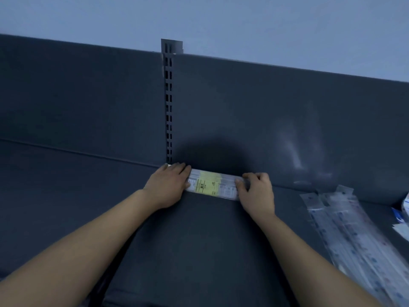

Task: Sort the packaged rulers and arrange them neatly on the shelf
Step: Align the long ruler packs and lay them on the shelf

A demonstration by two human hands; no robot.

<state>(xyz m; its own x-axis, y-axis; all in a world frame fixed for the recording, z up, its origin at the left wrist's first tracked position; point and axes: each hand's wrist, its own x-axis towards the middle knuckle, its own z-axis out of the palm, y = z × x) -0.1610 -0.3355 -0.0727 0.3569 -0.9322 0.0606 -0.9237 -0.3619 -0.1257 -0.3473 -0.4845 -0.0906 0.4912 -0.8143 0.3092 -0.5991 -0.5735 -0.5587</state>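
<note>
- The left hand (168, 185) presses flat on the packaged rulers (212, 185); the right hand (257, 191) grips their other end with curled fingers.
- Best to push both ends evenly, flush against the back panel (243, 118).

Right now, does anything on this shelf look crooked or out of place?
Yes: the loose packaged rulers at the right lie slanted and fanned, overlapping, while the yellow-labelled ruler pack sits squared along the back panel.
</note>
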